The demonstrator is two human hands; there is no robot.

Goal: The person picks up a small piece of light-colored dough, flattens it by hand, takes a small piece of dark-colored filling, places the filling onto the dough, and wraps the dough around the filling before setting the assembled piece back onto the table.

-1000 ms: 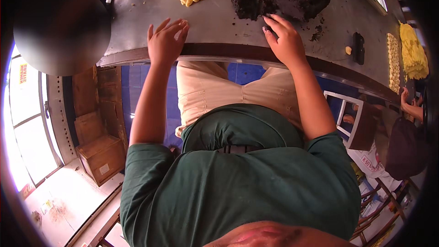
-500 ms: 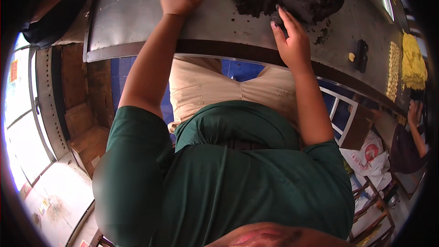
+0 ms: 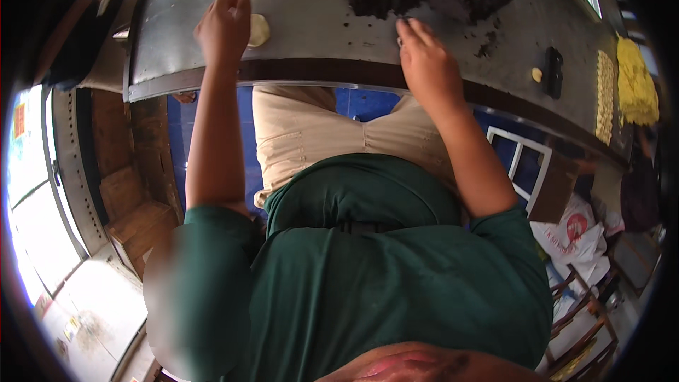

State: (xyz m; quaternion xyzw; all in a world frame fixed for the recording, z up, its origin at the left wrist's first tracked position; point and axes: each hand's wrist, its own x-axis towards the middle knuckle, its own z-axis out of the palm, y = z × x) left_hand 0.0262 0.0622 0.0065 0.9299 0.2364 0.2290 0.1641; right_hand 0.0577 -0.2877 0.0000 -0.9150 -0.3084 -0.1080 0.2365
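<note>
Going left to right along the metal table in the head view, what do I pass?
Left hand → flat dough piece → right hand → small dough ball → black block → row of pale pieces → yellow heap.

1. The left hand (image 3: 225,27) is reaching forward, arm fully stretched, fingers curled downward.
2. The right hand (image 3: 426,64) is lying palm down, fingers extended forward, elbow bending slightly.
</note>
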